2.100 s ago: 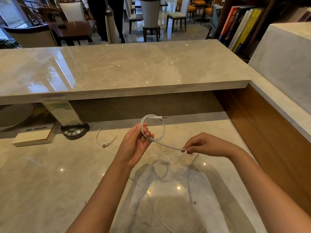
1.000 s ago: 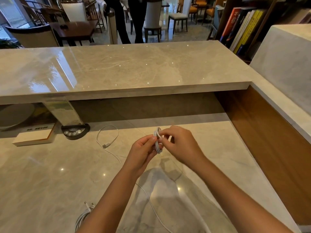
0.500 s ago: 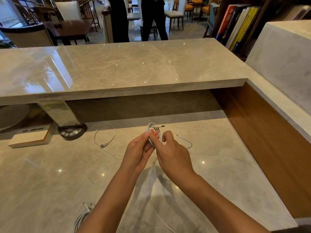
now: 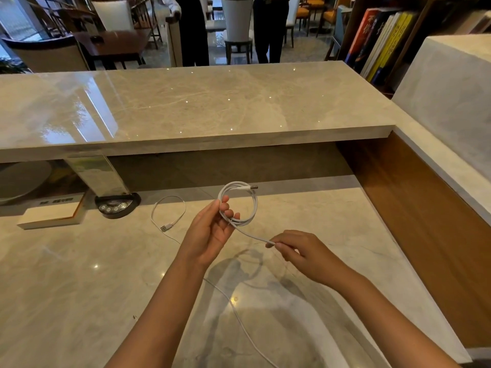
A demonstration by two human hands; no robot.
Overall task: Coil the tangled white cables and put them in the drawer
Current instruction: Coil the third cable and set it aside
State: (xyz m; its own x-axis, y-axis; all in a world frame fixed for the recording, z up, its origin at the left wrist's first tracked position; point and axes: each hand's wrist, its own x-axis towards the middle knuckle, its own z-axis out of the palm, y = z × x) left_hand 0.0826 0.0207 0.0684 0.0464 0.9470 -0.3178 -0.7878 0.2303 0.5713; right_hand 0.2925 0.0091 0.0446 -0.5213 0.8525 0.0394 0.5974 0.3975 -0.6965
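Observation:
My left hand [image 4: 212, 229] holds a white cable coil [image 4: 253, 203] of a few loops above the lower marble desk [image 4: 66, 288], its USB plug pointing right at the top. From the coil a free strand runs down-right to my right hand [image 4: 300, 252], which pinches it between thumb and fingers. A second white cable [image 4: 170, 211] lies loose on the desk to the left of my hands, its plug near the front of its loop, and a thin strand of it trails toward me under my left arm. No drawer is in view.
A raised marble counter [image 4: 186, 107] spans the back. Under it stand a round black device [image 4: 117, 205], a leaning clear sign holder [image 4: 98, 173] and a white book [image 4: 50, 215]. A wooden side panel [image 4: 425, 221] bounds the right. People stand beyond the counter.
My hands, together at the coil half a second ago, have parted. My right hand has slid down-right along the free strand, and the coil has one more loop.

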